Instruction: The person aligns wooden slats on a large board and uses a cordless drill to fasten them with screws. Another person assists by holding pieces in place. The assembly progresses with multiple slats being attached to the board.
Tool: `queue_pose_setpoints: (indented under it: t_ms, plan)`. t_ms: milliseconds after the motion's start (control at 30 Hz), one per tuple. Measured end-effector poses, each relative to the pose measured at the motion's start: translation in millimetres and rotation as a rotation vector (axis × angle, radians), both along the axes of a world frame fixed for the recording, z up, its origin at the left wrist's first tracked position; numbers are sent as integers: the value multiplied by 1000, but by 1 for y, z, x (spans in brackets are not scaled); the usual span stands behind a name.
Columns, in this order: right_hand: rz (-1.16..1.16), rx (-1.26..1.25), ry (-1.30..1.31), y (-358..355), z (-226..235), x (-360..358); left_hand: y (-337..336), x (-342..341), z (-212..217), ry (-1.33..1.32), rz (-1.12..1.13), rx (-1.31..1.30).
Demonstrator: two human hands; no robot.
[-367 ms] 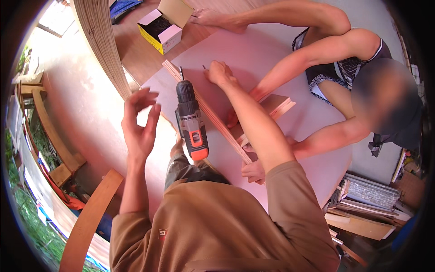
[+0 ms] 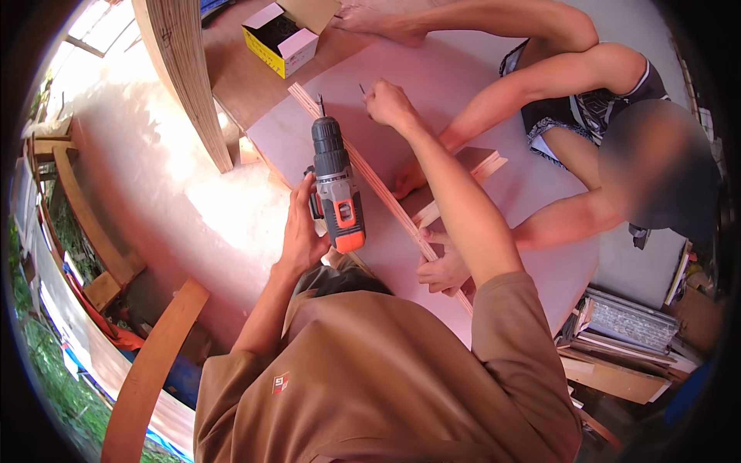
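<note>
A black, grey and orange cordless drill (image 2: 337, 193), bit toward the far side, sits beside a long narrow plywood strip (image 2: 378, 189). My left hand (image 2: 297, 235) is at the drill's left side, fingers and thumb apart, fingertips against or very near its body. A gap shows between palm and drill; the drill's underside is hidden. Beyond the strip, my right hand (image 2: 390, 104) is closed in a pinch on a thin dark screw-like piece (image 2: 362, 89). Another person's hands hold the strip and a shorter board (image 2: 471, 170) that meets it at an angle.
A yellow and white box (image 2: 282, 50) of dark small pieces stands open at the far side of the pale work surface (image 2: 532, 293). A curved laminated wood piece (image 2: 181, 85) rises at the left. The other person sits at the right, near stacked boards (image 2: 617, 370).
My left hand has moved right and slightly nearer, up to the drill. The whole view has shifted a little. My right hand still pinches the thin dark piece.
</note>
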State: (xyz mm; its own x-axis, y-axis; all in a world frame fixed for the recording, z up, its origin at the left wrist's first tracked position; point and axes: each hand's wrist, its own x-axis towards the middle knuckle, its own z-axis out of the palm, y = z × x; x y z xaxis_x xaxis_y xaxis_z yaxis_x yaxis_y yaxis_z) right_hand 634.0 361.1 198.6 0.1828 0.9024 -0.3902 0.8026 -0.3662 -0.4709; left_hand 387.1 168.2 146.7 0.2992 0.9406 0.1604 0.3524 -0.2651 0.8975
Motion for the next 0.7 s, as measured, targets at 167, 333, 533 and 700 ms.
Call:
queue_pose_setpoints:
  t_ms: [167,333,533,700]
  plan:
    - [-192,399,683,-112,102,19,10,42,-28,-772,85,-543]
    - [-426,189,1000,-278,137,0,7,55,-10,-523,210,-294]
    - [-522,237,1325,-382,84,-27,-56,13,35,-362,182,-80]
    - [-674,102,1748,-390,53,-60,-147,-45,81,-383,32,-104]
